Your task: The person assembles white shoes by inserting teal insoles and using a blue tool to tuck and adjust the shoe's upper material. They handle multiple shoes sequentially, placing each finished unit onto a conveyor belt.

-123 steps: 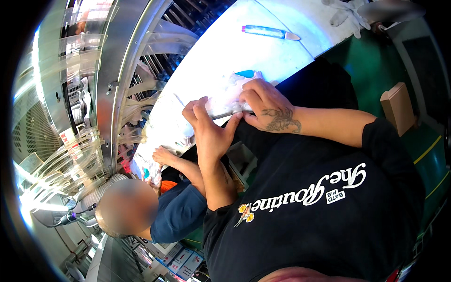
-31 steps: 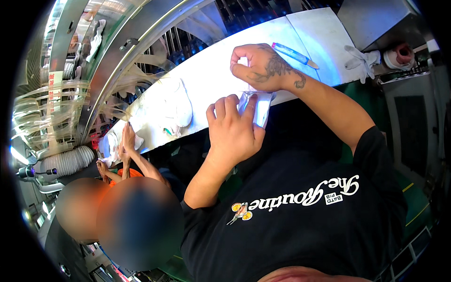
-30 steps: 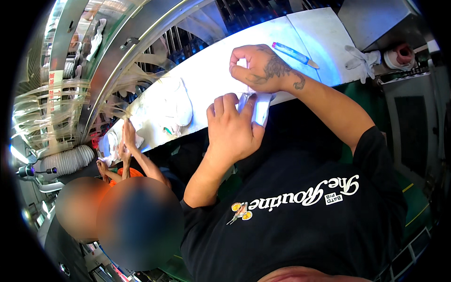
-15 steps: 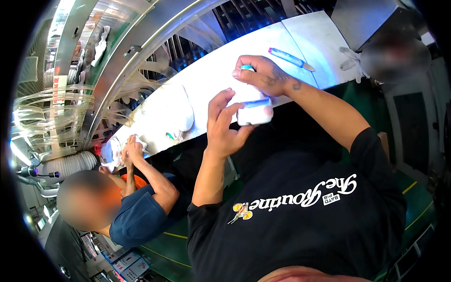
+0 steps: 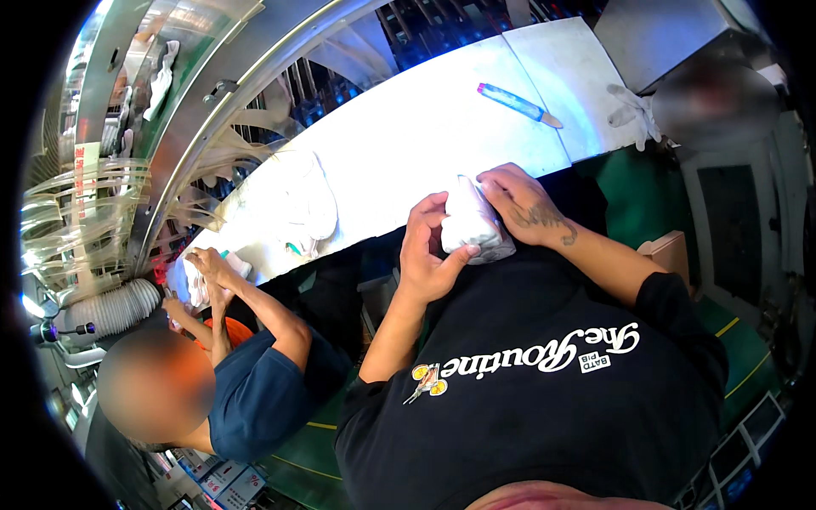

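Close to my chest, at the near edge of the white worktable (image 5: 408,119), I hold a white folded cloth bundle (image 5: 469,223). Its lower side has a shiny, film-like look; its exact kind I cannot make out. My left hand (image 5: 425,255) wraps its left side, thumb across the lower end. From the upper right, my right hand (image 5: 520,202) grips it with bent fingers, partly hidden behind it. Beyond my hands lies a blue marker-like stick (image 5: 518,105) with a pink end and a tan tip.
A white pile of cloth (image 5: 306,204) lies on the table to the left. A co-worker (image 5: 263,374) in a dark blue shirt handles white cloth at the far left end. White gloves (image 5: 633,115) hang at the right edge. Machinery with clear tubes (image 5: 93,187) borders the table.
Both hands have come down toward my chest with the bundle, off the table surface. My right hand has closed in on the bundle's side. The co-worker's hands shifted left.
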